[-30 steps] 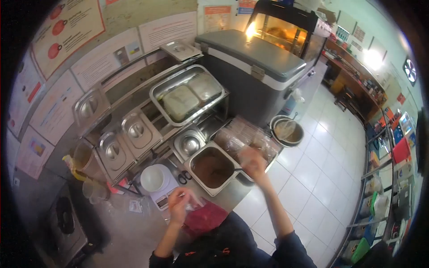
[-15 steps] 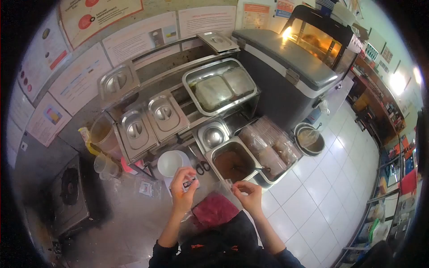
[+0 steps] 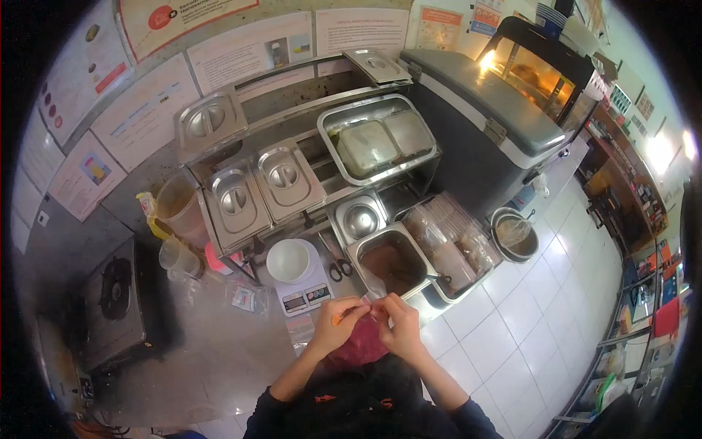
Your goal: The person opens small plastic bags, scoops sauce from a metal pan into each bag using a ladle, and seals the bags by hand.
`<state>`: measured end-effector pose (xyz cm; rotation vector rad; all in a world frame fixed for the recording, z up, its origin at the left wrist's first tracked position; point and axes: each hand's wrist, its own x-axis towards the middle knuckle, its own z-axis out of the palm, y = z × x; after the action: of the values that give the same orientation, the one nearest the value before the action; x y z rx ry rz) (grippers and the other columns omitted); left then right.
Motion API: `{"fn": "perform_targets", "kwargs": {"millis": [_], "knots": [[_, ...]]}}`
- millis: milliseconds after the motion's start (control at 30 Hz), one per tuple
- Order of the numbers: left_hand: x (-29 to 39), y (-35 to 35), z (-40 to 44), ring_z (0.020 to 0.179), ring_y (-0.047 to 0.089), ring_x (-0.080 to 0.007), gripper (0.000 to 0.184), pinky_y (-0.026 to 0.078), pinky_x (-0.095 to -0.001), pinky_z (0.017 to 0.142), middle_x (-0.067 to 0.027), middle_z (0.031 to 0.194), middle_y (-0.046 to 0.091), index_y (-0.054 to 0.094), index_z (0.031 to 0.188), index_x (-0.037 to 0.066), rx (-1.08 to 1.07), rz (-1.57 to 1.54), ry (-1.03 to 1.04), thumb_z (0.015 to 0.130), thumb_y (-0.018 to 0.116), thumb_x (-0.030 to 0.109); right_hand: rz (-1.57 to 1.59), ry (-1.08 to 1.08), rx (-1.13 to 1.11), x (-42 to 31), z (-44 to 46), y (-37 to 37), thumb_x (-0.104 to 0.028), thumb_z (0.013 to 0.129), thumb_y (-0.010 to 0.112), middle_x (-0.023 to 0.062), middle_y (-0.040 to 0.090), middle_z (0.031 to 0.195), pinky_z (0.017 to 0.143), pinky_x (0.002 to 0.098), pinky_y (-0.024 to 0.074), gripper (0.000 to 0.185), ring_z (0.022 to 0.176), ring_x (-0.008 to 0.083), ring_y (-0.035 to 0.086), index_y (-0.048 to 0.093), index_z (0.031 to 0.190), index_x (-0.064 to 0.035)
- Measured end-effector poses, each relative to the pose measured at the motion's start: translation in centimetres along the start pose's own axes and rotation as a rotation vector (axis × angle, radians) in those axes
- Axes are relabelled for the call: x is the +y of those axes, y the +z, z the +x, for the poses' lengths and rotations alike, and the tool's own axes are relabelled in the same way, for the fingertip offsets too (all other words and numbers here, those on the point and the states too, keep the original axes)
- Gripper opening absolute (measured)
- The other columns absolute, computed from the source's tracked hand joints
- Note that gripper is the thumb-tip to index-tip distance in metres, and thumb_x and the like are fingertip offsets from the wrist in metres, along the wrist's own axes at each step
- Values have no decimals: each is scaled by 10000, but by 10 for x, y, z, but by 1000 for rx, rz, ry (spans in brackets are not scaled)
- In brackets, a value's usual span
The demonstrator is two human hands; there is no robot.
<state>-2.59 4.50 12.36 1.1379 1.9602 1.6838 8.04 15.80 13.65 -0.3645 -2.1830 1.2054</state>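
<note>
The person's left hand (image 3: 338, 322) and right hand (image 3: 400, 323) met above the near side of the worktop (image 3: 212, 358), fingertips pinched close together on one clear plastic bag (image 3: 375, 283). The bag stood up a little beyond the fingers, its upper part overlapping the near edge of the brown-filled pan (image 3: 391, 262) in this view; whether it touched the pan could not be told, nor whether anything was inside.

It looked very light, thin and limp, likely slippery and apt to cling to itself or tear if pulled hard. The rim seemed the best hold, one fingertip pinch on each side, with little force.

Counted, there were two hands, one held bag and one dark red cloth (image 3: 363, 342) below them. Beside the left hand lay one flat clear sleeve (image 3: 300, 329), and farther left one small packet (image 3: 247, 298). One white bowl (image 3: 288, 260) sat on one kitchen scale (image 3: 306, 298), with one pair of scissors (image 3: 340, 271) between the scale and the brown-filled pan. Two handled lids (image 3: 235, 201) covered neighbouring pans on the rack. The wrapped packs (image 3: 446, 245) right of the brown-filled pan overlapped too much to count.
</note>
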Motion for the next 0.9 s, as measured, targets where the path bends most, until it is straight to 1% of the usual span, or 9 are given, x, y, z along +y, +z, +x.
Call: {"fn": "perform_targets", "kwargs": {"millis": [67, 100, 167, 300, 500, 600, 700, 767, 900], "knots": [[-2, 1, 3, 633, 625, -175, 112, 448, -272, 554, -148, 725, 629, 635, 827, -35, -38, -41, 0, 798, 599, 67, -357, -176, -67, -1, -1, -2, -27, 754, 586, 118, 540, 662, 489, 353, 454, 72, 557, 283, 575, 528, 796, -21], [0, 0, 4, 633, 625, -175, 112, 448, -272, 554, -148, 725, 629, 635, 827, -35, -43, -44, -1, 798, 599, 67, -360, -171, -66, 3, -2, -3, -27, 754, 586, 118, 540, 662, 489, 353, 454, 72, 557, 283, 575, 528, 796, -21], [3, -2, 7, 605, 615, -171, 88, 441, -272, 539, -130, 696, 620, 630, 810, -28, -88, 66, -61, 795, 585, 47, -546, -202, -151, 13, -4, -4, -155, 769, 575, 91, 559, 655, 445, 370, 437, 153, 533, 254, 574, 458, 806, -63], [6, 5, 11, 593, 611, -168, 78, 437, -272, 528, -116, 673, 610, 618, 780, -23, -24, 92, 116, 793, 569, 36, -557, -188, -138, 9, -1, -10, -146, 783, 556, 75, 558, 627, 415, 360, 428, 141, 491, 243, 563, 442, 786, -63], [18, 7, 10, 582, 594, -255, 97, 440, -315, 533, -130, 661, 591, 573, 742, -4, -77, 92, -29, 764, 579, 91, -633, -161, -162, 11, -8, -6, -160, 787, 569, 79, 541, 616, 433, 377, 436, 139, 489, 262, 562, 464, 762, -72], [4, 8, 10, 614, 580, -316, 139, 436, -362, 539, -132, 676, 585, 562, 746, 22, -201, 291, -57, 754, 585, 159, -653, -228, -171, 16, -12, -2, -176, 756, 597, 74, 546, 610, 423, 372, 437, 154, 477, 247, 567, 476, 744, -81], [2, 15, 9, 645, 578, -334, 161, 434, -396, 542, -127, 687, 585, 570, 737, 47, -151, 423, -20, 745, 580, 207, -733, -197, -122, 27, -15, 6, -185, 738, 610, 68, 549, 601, 420, 363, 438, 153, 478, 241, 575, 491, 742, -89], [2, 21, 10, 632, 574, -333, 159, 439, -403, 542, -119, 669, 573, 570, 703, 50, 15, 631, 75, 739, 582, 204, -801, -85, -37, 32, -14, 10, -172, 727, 612, 66, 545, 590, 420, 364, 432, 135, 478, 251, 575, 502, 717, -95], [4, 16, 7, 608, 564, -333, 168, 441, -412, 538, -105, 639, 549, 560, 672, 49, 30, 688, 101, 735, 579, 204, -695, 17, 109, 19, -1, 1, -125, 717, 611, 70, 575, 631, 442, 372, 425, 127, 488, 263, 568, 503, 662, -87]]}}
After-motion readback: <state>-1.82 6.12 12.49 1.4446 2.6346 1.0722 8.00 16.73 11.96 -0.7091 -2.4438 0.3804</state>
